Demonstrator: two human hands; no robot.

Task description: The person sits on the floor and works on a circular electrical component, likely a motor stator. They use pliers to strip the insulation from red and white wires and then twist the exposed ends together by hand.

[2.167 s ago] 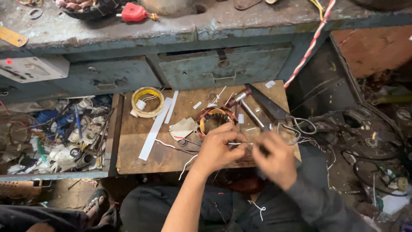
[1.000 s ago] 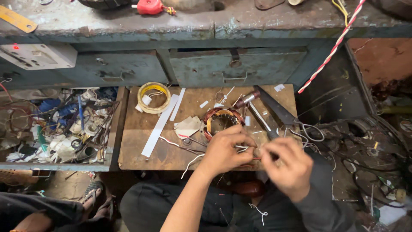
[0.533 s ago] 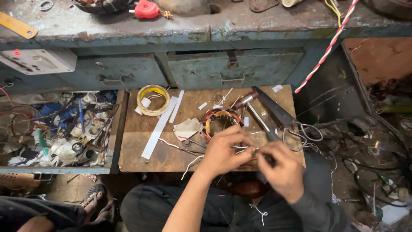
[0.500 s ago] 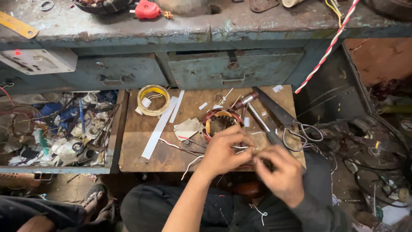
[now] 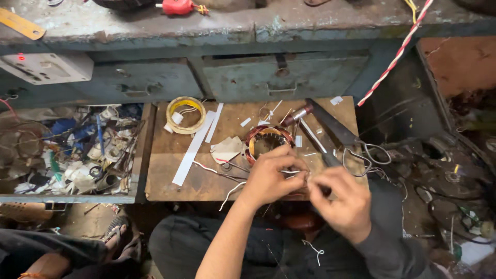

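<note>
Nearest the camera, left hand (image 5: 268, 178) and right hand (image 5: 343, 204) meet over the near edge of the worn wooden board (image 5: 170, 181), each pinching an end of a thin whitish wire (image 5: 292, 171), fingers curled tight, likely to keep it taut for fine work; what the right fingertips do exactly is too small to tell. Just beyond the left hand on the board sits the round copper-wound coil with orange lining (image 5: 266, 139), close enough for the wire to run to it. Left of the coil lie a folded scrap of pale paper (image 5: 226, 150) and a long white paper strip (image 5: 192, 152), further out a yellowish tape roll (image 5: 185, 114). Right of the coil, large dark metal scissors (image 5: 336, 132) lie flat within reach. Far left of the coil, an open drawer of tangled wires and white plastic parts (image 5: 77, 155). Behind the coil, the blue-grey metal workbench drawers (image 5: 284, 77).
</note>
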